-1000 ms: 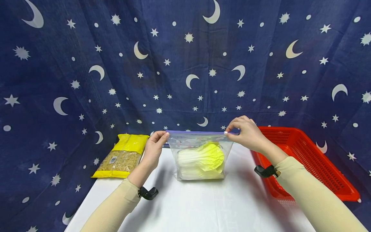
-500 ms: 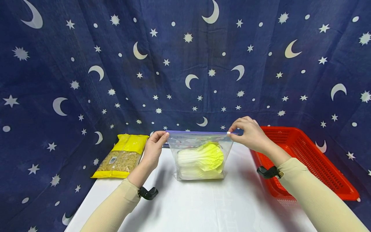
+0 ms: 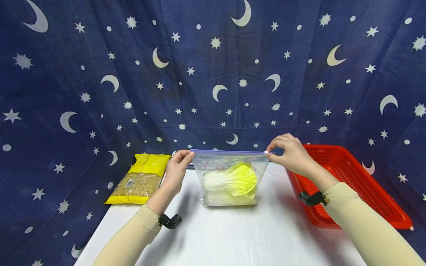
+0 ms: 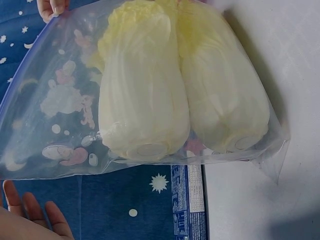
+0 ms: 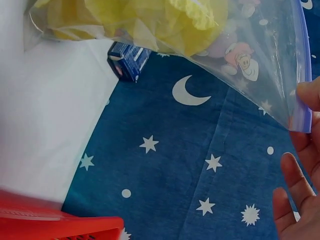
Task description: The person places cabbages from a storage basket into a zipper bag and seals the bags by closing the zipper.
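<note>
A clear zipper bag (image 3: 208,160) with a purple top strip stands upright on the white table. Two heads of napa cabbage (image 4: 142,85) lie one above the other inside it, pale stems and yellow leaves showing through. My left hand (image 3: 177,170) pinches the bag's upper left corner between thumb and forefinger. At the other end of the strip, my right hand (image 3: 288,152) pinches the small white slider (image 3: 266,152) close to the right corner. In the right wrist view its thumb and forefinger sit at the purple strip (image 5: 301,65), other fingers spread below.
A yellow bag of dry pasta-like pieces (image 3: 141,181) lies at the back left. To the right stands a red plastic basket (image 3: 362,184), partly behind my right forearm. A blue printed box (image 4: 190,205) sits behind the bag at the table's back edge. A patterned curtain hangs behind.
My right hand has moved a little to the right along the purple strip, taking the white slider with it. The left hand and the cabbages have stayed put.
</note>
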The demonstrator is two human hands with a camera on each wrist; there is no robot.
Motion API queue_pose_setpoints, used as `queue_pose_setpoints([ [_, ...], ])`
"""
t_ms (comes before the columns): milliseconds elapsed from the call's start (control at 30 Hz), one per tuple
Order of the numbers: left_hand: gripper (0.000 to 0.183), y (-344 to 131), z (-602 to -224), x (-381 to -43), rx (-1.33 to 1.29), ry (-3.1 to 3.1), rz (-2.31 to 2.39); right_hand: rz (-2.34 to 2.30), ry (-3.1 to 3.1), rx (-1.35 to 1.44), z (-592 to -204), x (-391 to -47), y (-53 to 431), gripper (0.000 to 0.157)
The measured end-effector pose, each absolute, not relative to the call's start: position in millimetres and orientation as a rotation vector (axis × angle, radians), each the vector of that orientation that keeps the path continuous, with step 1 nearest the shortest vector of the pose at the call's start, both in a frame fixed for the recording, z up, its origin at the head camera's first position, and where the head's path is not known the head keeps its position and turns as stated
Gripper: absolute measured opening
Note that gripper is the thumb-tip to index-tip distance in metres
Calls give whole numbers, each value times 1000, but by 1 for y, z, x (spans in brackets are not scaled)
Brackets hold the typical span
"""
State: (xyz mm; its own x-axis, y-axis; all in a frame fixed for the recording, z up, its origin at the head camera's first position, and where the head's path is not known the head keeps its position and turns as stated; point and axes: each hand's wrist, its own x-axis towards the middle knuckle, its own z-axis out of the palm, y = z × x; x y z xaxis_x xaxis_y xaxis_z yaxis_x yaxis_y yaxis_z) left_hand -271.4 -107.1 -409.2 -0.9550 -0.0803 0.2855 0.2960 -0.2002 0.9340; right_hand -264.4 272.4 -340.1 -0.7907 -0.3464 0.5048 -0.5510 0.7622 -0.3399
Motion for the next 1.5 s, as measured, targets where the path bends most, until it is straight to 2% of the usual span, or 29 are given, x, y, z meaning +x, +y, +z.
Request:
queue_pose_setpoints([
  [1267, 6, -106, -408, -274, -250, -1846, -2228, 681, -2609, 610, -341, -262, 283, 5],
  [1500, 7, -105, -404, -280, -232, -1843, -2232, 681, -2624, 553, -338, -267, 280, 9],
])
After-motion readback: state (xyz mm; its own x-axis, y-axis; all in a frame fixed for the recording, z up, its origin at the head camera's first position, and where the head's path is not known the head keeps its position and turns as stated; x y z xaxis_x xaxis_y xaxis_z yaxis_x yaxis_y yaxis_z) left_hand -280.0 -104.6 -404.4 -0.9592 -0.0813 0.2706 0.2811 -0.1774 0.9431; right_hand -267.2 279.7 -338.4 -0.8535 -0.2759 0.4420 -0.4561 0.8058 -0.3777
